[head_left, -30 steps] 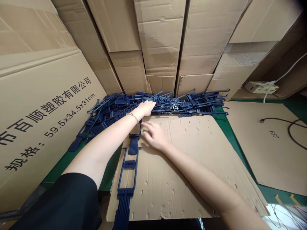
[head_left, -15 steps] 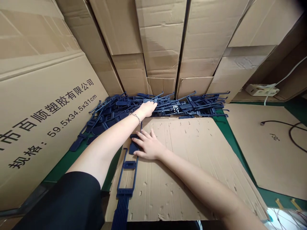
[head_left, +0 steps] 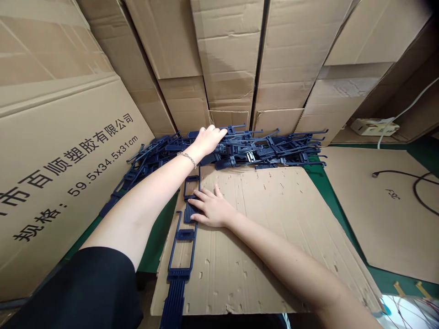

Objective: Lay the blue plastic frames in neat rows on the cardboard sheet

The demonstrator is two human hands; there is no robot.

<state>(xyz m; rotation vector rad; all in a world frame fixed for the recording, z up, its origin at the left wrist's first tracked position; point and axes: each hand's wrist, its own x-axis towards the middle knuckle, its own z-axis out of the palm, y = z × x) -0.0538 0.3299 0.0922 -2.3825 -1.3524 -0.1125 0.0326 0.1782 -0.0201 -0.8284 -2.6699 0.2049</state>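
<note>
While the left hand (head_left: pixel 208 138) is curling its fingers over the pile of blue plastic pieces (head_left: pixel 274 148) in the upper middle of the frame — I cannot tell whether it is gripping one — the right hand (head_left: pixel 214 211) is resting open near the centre, fingers spread, touching a ribbed blue piece (head_left: pixel 189 214); another blue piece (head_left: pixel 179 275) is lying on the cardboard sheet (head_left: pixel 267 246), lower left of centre

Tall cardboard boxes (head_left: pixel 228 59) stand behind the green table (head_left: pixel 394 278), near a black cable (head_left: pixel 398 173) lying on cardboard (head_left: pixel 373 219).
</note>
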